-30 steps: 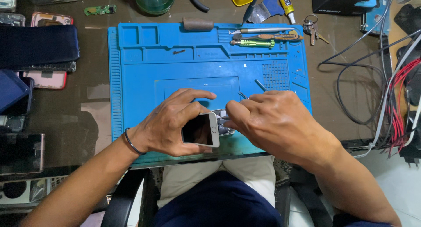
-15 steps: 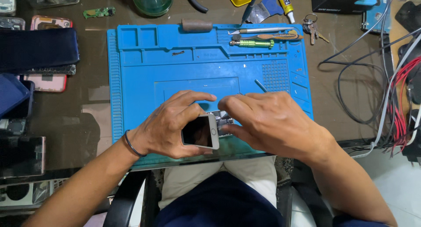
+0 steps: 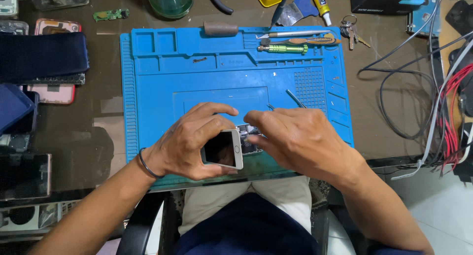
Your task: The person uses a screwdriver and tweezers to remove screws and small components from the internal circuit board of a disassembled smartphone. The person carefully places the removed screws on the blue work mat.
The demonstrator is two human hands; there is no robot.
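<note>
Green screwdriver [image 3: 282, 48], keys [image 3: 351, 32], glue tube [image 3: 320, 2]

There is a single view, taken from the person's head and looking almost straight down onto the desk. It sits close enough that the blue mat [image 3: 236, 82] fills the middle of the frame, with both forearms entering from the bottom edge and the lap showing beneath the desk's near edge. The far side of the desk, with its tools, lies along the top, and cables [image 3: 419, 87] run down the right (no second view shares the scene).
</note>
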